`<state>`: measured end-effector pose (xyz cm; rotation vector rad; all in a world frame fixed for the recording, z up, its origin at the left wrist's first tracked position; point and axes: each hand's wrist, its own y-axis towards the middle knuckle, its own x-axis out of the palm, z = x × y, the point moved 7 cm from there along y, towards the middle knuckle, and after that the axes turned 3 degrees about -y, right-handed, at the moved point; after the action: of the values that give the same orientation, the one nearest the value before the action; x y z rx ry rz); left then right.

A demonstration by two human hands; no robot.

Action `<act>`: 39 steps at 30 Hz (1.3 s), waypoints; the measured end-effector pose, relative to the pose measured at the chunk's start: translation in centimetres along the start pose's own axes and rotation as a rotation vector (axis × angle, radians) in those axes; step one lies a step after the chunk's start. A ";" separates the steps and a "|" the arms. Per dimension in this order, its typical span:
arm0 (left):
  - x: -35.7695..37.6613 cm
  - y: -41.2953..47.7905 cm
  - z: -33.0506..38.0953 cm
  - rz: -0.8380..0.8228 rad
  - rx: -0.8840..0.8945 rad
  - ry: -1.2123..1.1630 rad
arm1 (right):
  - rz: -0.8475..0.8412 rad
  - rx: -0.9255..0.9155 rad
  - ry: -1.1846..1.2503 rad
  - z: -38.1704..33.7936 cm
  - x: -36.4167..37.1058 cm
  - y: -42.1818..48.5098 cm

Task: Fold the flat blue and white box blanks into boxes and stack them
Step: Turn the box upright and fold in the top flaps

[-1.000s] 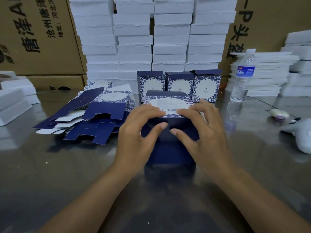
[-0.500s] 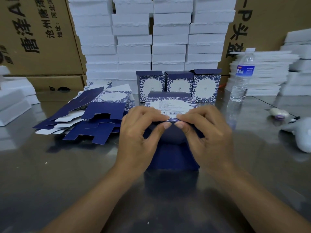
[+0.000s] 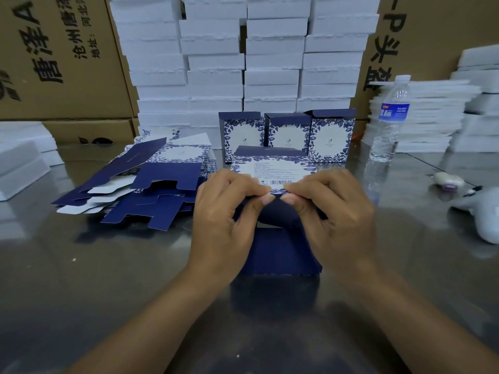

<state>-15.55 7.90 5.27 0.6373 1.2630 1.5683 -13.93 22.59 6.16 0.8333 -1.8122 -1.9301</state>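
Note:
A half-folded blue and white box (image 3: 280, 249) lies on the shiny table in front of me. My left hand (image 3: 224, 220) and my right hand (image 3: 334, 214) both pinch its flap with the barcode panel (image 3: 275, 171), fingertips meeting at the middle. A loose pile of flat blue and white box blanks (image 3: 145, 182) lies to the left. Three folded boxes (image 3: 287, 136) stand upright in a row behind the box I hold.
White foam blocks (image 3: 243, 63) are stacked high at the back, with brown cartons on both sides. A water bottle (image 3: 388, 120) stands at the right, next to flat white sheets (image 3: 432, 117). A white tool (image 3: 483, 211) and a small white object (image 3: 448, 180) lie at the far right.
My fingers went from lying flat on the box to pinching its flap at the middle. The barcode panel has tipped up and the box sits a little nearer to me.

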 end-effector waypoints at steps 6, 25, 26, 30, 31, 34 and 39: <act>0.1 0.1 -0.6 -0.010 -0.017 0.012 | -0.013 0.047 0.037 0.8 0.2 -0.1; -0.6 0.4 -1.6 0.030 -0.033 0.031 | 0.003 0.195 0.076 1.8 -0.3 -0.2; -0.6 0.4 -1.6 0.028 -0.041 0.025 | 0.014 0.214 0.089 2.0 -0.4 -0.3; -0.5 0.3 -2.0 0.018 -0.083 -0.014 | 0.019 0.274 0.084 2.6 -0.4 -0.4; -0.5 0.2 -2.1 0.020 -0.096 -0.019 | 0.011 0.277 0.079 2.7 -0.4 -0.5; -0.9 0.0 -2.6 0.054 -0.154 -0.044 | 0.005 0.276 0.073 2.8 -0.3 -0.5; -0.8 0.1 -3.0 0.054 -0.222 -0.091 | 0.025 0.323 0.145 3.1 -0.2 -0.6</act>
<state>-17.85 5.88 4.56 0.5976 0.9946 1.6766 -15.68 25.22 5.62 1.0162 -2.0622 -1.5384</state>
